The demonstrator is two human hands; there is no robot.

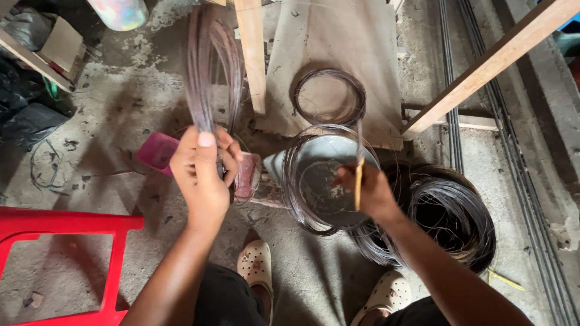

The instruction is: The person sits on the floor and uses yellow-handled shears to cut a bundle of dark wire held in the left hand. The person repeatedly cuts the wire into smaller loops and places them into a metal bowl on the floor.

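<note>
Two forearms rising from the bottom edge, knees in dark cloth below, pale perforated clogs on the concrete between them at six o'clock.

Left hand raised just left of centre, fingers clenched around a bundle of thin dark wire loops, thumb pressed up against the strands; loops fanning upward toward twelve o'clock, blurred.

Right hand slightly right of centre, fingers pinched on a thin yellowish stick held upright; whether a wire strand is also caught in that grasp, cannot tell.

Directly under the right hand, a round grey metal pan ringed by a few loose turns of wire. At four o'clock from the hand, touching the pan's far side, a thick heavy coil of dark wire lying flat on the floor. At one o'clock from centre, a smaller wire ring resting on a flat sheet of board.

Behind the left hand, a pink block-like object, partly hidden. At eight o'clock, a red plastic stool. At two o'clock, a slanting wooden batten; along the right side, long steel rods running up the frame. At ten o'clock, black bags and a cardboard box.
</note>
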